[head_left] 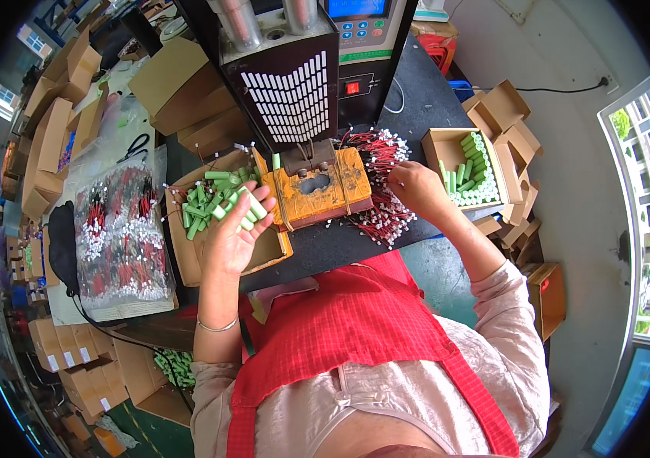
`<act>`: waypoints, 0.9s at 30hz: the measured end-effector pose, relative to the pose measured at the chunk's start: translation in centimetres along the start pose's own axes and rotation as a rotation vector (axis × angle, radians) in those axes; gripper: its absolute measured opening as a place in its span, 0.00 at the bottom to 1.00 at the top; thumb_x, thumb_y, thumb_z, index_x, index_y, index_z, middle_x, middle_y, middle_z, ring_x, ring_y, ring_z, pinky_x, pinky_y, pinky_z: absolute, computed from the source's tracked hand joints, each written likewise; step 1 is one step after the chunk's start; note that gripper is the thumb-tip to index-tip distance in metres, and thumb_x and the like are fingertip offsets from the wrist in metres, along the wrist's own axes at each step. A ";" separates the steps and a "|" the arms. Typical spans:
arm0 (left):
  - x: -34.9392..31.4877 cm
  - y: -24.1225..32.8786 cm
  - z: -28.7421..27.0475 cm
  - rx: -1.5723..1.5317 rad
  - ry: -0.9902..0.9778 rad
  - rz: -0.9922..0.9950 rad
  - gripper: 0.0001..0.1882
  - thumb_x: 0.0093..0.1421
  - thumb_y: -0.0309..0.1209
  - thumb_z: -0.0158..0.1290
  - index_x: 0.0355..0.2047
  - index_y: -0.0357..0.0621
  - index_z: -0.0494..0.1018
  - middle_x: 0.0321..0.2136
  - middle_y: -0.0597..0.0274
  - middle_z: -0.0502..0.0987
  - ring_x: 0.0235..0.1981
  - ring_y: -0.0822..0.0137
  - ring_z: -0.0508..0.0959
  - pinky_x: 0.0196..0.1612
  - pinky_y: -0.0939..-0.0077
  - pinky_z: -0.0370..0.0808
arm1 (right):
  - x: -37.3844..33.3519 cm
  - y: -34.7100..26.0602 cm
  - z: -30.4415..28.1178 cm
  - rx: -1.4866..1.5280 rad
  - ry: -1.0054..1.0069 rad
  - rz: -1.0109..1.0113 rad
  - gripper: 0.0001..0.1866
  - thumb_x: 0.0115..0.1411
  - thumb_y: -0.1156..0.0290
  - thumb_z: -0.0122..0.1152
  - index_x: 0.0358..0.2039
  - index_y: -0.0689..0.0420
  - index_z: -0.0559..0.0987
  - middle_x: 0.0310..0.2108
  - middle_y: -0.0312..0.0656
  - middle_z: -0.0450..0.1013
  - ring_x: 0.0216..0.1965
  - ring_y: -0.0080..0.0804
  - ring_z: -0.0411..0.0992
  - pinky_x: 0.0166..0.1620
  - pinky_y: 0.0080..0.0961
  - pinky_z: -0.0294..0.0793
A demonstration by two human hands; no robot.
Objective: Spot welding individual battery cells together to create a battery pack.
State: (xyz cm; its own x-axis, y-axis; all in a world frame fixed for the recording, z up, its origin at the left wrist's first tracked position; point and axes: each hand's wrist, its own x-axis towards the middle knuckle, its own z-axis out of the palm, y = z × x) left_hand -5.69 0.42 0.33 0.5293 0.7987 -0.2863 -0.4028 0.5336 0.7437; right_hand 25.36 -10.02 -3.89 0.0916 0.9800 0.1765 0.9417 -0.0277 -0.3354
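My left hand (232,243) is turned palm up, its fingers curled around several green cylindrical battery cells (246,208). Below it lies a cardboard tray (270,256) with more loose green cells (200,204). My right hand (419,188) reaches into a heap of red and black connector wires (383,221) with white plugs; its fingertips pinch among the wires, partly hidden. Between both hands sits a yellow-taped fixture block (332,187) with a dark hollow in its top. One green cell (277,161) stands upright at its left back corner, under the electrodes of the black welding machine (288,91).
On the right a cardboard box (435,145) holds rows of green cells. Bagged wires (122,244) and scissors (137,146) lie at the left. Open cartons (180,84) crowd the back left. The machine's control panel (363,46) rises behind.
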 end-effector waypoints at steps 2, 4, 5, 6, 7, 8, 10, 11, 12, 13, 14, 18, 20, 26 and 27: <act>-0.4 -0.1 0.7 0.049 -0.016 -0.026 0.16 0.60 0.33 0.48 0.46 0.39 0.67 0.41 0.52 0.73 0.42 0.62 0.75 0.39 0.73 0.76 | -0.2 0.1 -1.0 0.169 0.013 0.055 0.04 0.48 0.71 0.55 0.22 0.58 0.75 0.21 0.43 0.70 0.27 0.42 0.71 0.32 0.36 0.71; -0.6 -0.4 1.3 0.098 -0.047 -0.024 0.15 0.60 0.33 0.48 0.46 0.38 0.67 0.40 0.52 0.74 0.41 0.62 0.75 0.40 0.72 0.76 | -0.2 -0.1 -2.5 0.297 0.137 0.139 0.04 0.48 0.74 0.58 0.25 0.60 0.76 0.22 0.45 0.73 0.25 0.39 0.73 0.31 0.30 0.72; -0.6 -0.6 1.6 0.123 -0.064 -0.021 0.16 0.60 0.33 0.48 0.46 0.38 0.67 0.40 0.52 0.74 0.41 0.62 0.75 0.40 0.73 0.75 | -0.1 -0.3 -3.2 0.370 0.229 0.160 0.04 0.48 0.75 0.59 0.26 0.61 0.76 0.23 0.46 0.74 0.26 0.37 0.74 0.30 0.27 0.73; -0.4 -0.9 1.8 0.124 -0.080 -0.016 0.15 0.59 0.32 0.49 0.45 0.38 0.67 0.39 0.53 0.75 0.41 0.63 0.76 0.39 0.73 0.76 | 0.1 -0.7 -4.3 0.390 0.255 0.196 0.04 0.50 0.77 0.59 0.27 0.63 0.76 0.24 0.45 0.75 0.26 0.29 0.75 0.30 0.22 0.73; -0.5 -1.0 2.4 0.154 -0.084 -0.011 0.15 0.59 0.31 0.50 0.45 0.37 0.67 0.39 0.53 0.75 0.40 0.64 0.76 0.39 0.73 0.76 | 0.2 -0.9 -4.9 0.473 0.251 0.263 0.04 0.51 0.76 0.59 0.28 0.63 0.76 0.23 0.43 0.75 0.26 0.25 0.74 0.30 0.20 0.72; -0.5 -1.2 3.1 0.184 -0.087 -0.006 0.15 0.58 0.29 0.51 0.45 0.37 0.67 0.39 0.54 0.75 0.40 0.64 0.76 0.39 0.73 0.76 | 0.2 -1.0 -5.2 0.555 0.246 0.328 0.05 0.52 0.75 0.58 0.28 0.63 0.76 0.23 0.41 0.75 0.26 0.21 0.73 0.31 0.18 0.72; -0.3 -1.9 3.7 0.176 -0.101 -0.012 0.16 0.55 0.25 0.53 0.44 0.38 0.67 0.38 0.56 0.75 0.38 0.66 0.77 0.37 0.74 0.77 | 0.0 -1.7 -5.6 0.721 0.167 0.357 0.06 0.54 0.74 0.58 0.29 0.64 0.75 0.24 0.36 0.74 0.28 0.16 0.71 0.32 0.15 0.71; -0.3 -2.2 3.9 0.167 -0.112 -0.006 0.17 0.54 0.24 0.54 0.44 0.39 0.68 0.38 0.56 0.75 0.37 0.67 0.77 0.37 0.75 0.77 | -0.2 -2.6 -5.9 0.790 0.114 0.353 0.06 0.54 0.73 0.58 0.29 0.64 0.74 0.25 0.35 0.74 0.28 0.16 0.71 0.34 0.13 0.70; -0.3 -2.4 4.4 0.139 -0.108 -0.010 0.17 0.53 0.23 0.55 0.44 0.39 0.68 0.38 0.57 0.75 0.37 0.67 0.77 0.37 0.75 0.77 | -0.5 -3.3 -5.8 0.877 0.079 0.330 0.05 0.54 0.74 0.56 0.28 0.64 0.74 0.26 0.36 0.74 0.29 0.17 0.71 0.34 0.14 0.70; -0.3 -2.7 5.0 0.126 -0.116 -0.008 0.17 0.53 0.23 0.55 0.44 0.39 0.68 0.39 0.57 0.75 0.37 0.67 0.77 0.37 0.75 0.77 | -1.0 -3.8 -5.6 0.826 0.008 0.269 0.04 0.54 0.76 0.55 0.28 0.63 0.73 0.26 0.36 0.74 0.30 0.17 0.71 0.35 0.14 0.71; -0.2 -2.9 5.4 0.112 -0.125 -0.010 0.17 0.52 0.23 0.56 0.43 0.39 0.68 0.39 0.58 0.75 0.37 0.67 0.77 0.37 0.75 0.77 | -1.4 -4.8 -5.8 0.916 -0.051 0.240 0.02 0.53 0.78 0.55 0.28 0.63 0.73 0.27 0.37 0.74 0.31 0.18 0.71 0.35 0.15 0.71; 0.0 -3.7 6.2 0.059 -0.134 -0.038 0.16 0.51 0.24 0.57 0.41 0.42 0.70 0.37 0.62 0.76 0.32 0.75 0.75 0.28 0.84 0.72 | -2.3 -7.9 -5.6 0.884 -0.309 0.158 0.02 0.52 0.78 0.56 0.24 0.62 0.76 0.25 0.35 0.74 0.29 0.17 0.71 0.33 0.16 0.71; 0.1 -4.0 6.4 0.089 -0.169 -0.027 0.14 0.51 0.24 0.58 0.38 0.42 0.71 0.33 0.65 0.76 0.30 0.77 0.74 0.26 0.85 0.70 | -2.6 -8.3 -4.8 0.921 -0.390 0.142 0.02 0.53 0.78 0.56 0.29 0.62 0.75 0.26 0.36 0.74 0.29 0.18 0.71 0.33 0.16 0.71; -0.2 -4.5 6.7 0.134 -0.125 0.019 0.13 0.50 0.24 0.58 0.37 0.39 0.71 0.29 0.67 0.74 0.26 0.78 0.73 0.25 0.85 0.72 | -2.2 -9.9 -2.2 1.325 -0.253 0.306 0.07 0.59 0.70 0.53 0.33 0.61 0.72 0.23 0.32 0.70 0.23 0.15 0.66 0.28 0.13 0.67; -0.2 -4.2 6.7 0.172 -0.117 0.048 0.14 0.50 0.24 0.58 0.38 0.39 0.71 0.29 0.67 0.74 0.26 0.78 0.73 0.25 0.85 0.73 | -1.8 -10.2 -2.3 1.270 -0.220 0.323 0.08 0.60 0.69 0.53 0.33 0.61 0.73 0.22 0.32 0.69 0.21 0.14 0.64 0.25 0.12 0.65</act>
State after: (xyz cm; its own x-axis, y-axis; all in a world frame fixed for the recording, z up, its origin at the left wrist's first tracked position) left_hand 0.90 -3.82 1.36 0.6000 0.7787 -0.1833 -0.3018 0.4325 0.8496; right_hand 16.37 -11.94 1.32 0.0856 0.9788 -0.1863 -0.0776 -0.1798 -0.9806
